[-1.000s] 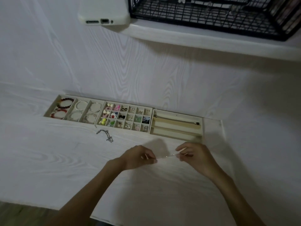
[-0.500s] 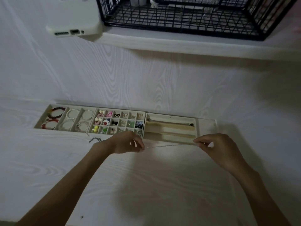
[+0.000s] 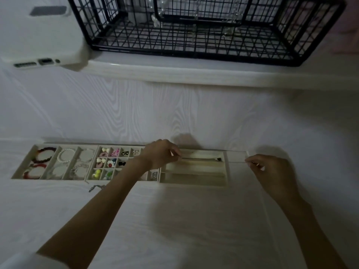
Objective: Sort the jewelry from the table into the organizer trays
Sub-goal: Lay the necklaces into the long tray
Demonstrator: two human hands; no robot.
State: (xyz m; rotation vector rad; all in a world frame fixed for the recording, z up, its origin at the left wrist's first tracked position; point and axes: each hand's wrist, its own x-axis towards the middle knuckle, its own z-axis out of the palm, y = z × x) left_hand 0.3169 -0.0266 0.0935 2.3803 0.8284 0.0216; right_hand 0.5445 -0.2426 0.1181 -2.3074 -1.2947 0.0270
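Both hands were out over the long-slot tray [image 3: 194, 181] at the right end of the organizer row. Left hand [image 3: 160, 154] had fingers curled, pinching one end of a thin chain [image 3: 236, 162]; right hand [image 3: 270, 169] pinched the other end just past the tray's right edge. Chain was stretched btwn them, w/ only a faint stretch showing near the right hand. A necklace [image 3: 202, 158] already lay in the tray's far slot. The grid tray [image 3: 120, 164] held small earrings, the bracelet tray [image 3: 52, 164] beaded loops. A dark chain piece [image 3: 95, 187] lay on the table [image 3: 174, 220] near the grid tray's front. Wire basket [image 3: 204, 28] and phone [image 3: 40, 33] sat on the ledge above.
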